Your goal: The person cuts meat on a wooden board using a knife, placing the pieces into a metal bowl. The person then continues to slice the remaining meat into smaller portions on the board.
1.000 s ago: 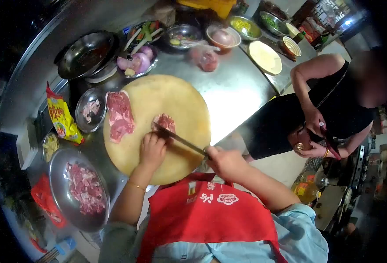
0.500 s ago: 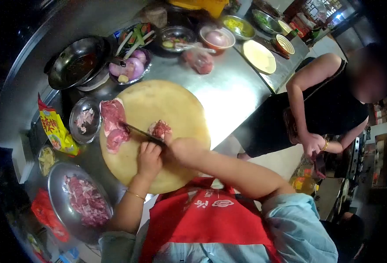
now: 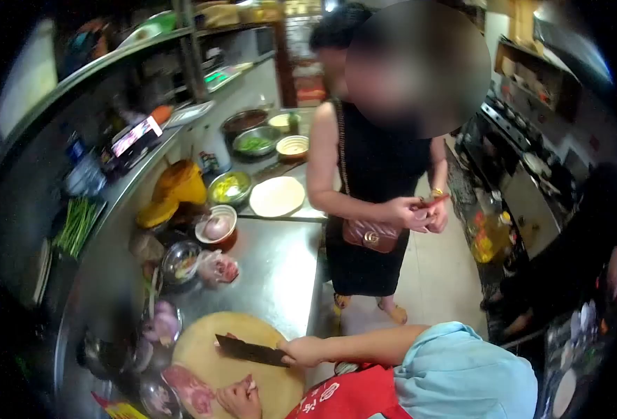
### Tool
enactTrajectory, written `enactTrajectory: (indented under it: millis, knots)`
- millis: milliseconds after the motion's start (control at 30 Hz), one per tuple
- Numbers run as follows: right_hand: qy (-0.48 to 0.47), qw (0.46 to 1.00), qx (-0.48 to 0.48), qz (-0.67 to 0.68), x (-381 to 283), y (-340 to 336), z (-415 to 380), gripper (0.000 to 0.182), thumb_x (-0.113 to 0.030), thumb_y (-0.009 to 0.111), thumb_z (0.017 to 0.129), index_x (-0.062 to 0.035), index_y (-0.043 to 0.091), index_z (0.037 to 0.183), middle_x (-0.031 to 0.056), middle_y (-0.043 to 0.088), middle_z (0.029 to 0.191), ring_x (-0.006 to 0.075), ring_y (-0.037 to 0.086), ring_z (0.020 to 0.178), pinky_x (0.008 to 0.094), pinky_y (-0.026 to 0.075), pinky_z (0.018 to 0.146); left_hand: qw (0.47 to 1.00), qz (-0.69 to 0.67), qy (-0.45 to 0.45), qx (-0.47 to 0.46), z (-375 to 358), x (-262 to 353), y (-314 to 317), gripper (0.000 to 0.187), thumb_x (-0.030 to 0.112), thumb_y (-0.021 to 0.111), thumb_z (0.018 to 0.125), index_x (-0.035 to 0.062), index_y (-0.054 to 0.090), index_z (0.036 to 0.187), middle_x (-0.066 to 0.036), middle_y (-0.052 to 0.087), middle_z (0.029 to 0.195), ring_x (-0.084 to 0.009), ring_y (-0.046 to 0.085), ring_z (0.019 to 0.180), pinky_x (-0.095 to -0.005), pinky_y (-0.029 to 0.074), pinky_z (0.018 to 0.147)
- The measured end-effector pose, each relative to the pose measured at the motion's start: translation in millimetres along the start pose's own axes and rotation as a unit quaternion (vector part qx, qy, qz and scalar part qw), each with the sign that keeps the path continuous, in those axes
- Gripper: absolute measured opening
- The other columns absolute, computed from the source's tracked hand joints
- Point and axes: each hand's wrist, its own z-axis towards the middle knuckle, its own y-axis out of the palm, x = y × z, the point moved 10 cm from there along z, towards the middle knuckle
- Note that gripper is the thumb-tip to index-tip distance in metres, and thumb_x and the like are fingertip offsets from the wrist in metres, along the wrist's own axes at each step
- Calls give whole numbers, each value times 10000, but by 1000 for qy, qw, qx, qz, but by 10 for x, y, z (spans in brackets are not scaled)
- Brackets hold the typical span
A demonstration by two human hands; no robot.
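On the round wooden chopping board (image 3: 266,380), my right hand (image 3: 303,351) is closed around the handle of a cleaver (image 3: 251,351). Its dark blade points left over the board, and a bit of red meat (image 3: 223,340) shows by the tip. My left hand (image 3: 240,399) is closed, its fingers bent against the right end of a slab of raw meat (image 3: 190,390). A small pinkish bit shows at these fingers, though blurred. Left of the slab stands a metal bowl (image 3: 158,399) with pale pieces in it.
A person (image 3: 385,160) in black stands across the steel table (image 3: 273,251), holding a small red object. Purple onions (image 3: 162,322), bagged meat (image 3: 218,267), a bowl with an onion (image 3: 216,227) and a cream plate (image 3: 277,196) line the table. A lit phone (image 3: 137,135) stands behind.
The view has swung up toward the standing person. The cleaver has moved away from the slab and my left hand, and lies flatter over the board. My left hand is now against the slab.
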Motion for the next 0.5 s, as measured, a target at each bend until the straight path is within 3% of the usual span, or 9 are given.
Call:
enactTrajectory:
  millis: [67,167,267,367,500]
  knots:
    - [-11,999,27,18,-82,-58,-86,284,-274,502,914,-24,501,1048,229,627,817,413,619,781,488,476,696,998,-51,37,-10,96,160,-39,229,207,643,819,87,660,1013,-159,623,991,-380,565,879,-532,436,770]
    - [-7,999,40,28,-58,-72,-101,278,-268,501,914,-33,506,1063,235,630,832,412,620,789,491,475,694,959,-112,-136,-222,-46,-119,475,265,208,616,845,49,655,1052,-188,611,1085,-409,532,1030,-561,393,901]
    - [-4,996,73,45,18,-45,-149,288,-278,503,911,-32,509,1061,235,636,836,406,626,789,496,481,682,990,-34,-30,-132,-119,-111,498,223,175,624,783,91,673,983,-134,625,887,-375,568,860,-475,440,807]
    - [16,997,55,46,29,-108,-203,309,-300,511,904,-34,495,1060,230,642,797,414,630,747,519,484,651,987,-51,-66,-139,-222,-338,682,154,109,650,754,83,661,905,-123,626,805,-344,576,800,-454,429,704]
    - [-1,997,65,47,20,-83,-283,297,-290,526,903,-58,455,1075,224,642,832,417,633,747,512,499,643,991,-104,-83,-34,134,-16,80,181,78,645,750,59,666,929,-130,647,845,-343,593,809,-438,465,768]
